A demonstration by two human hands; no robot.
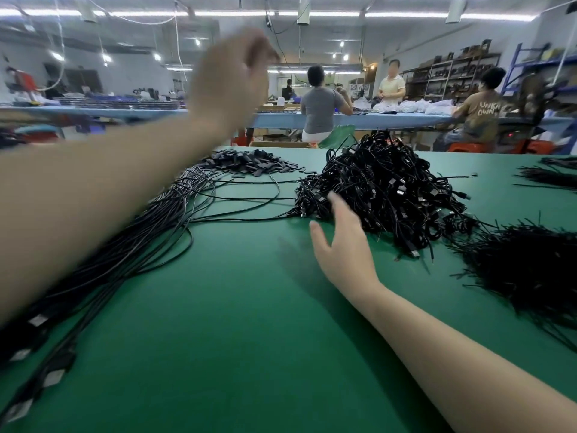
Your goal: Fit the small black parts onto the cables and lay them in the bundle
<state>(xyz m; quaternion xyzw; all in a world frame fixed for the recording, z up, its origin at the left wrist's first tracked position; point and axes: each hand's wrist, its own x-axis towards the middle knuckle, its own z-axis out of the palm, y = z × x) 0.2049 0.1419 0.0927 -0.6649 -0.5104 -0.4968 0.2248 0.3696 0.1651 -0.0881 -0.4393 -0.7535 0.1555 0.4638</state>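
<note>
I see my left hand (232, 79) raised high and blurred, so I cannot tell its grip; my right hand (342, 242) spreads wide against the tangled heap of black cables (384, 189). Small flat black plastic parts (249, 164) lie piled beyond the straight black cable bundle (150, 232) on the green mat (237, 323)
</note>
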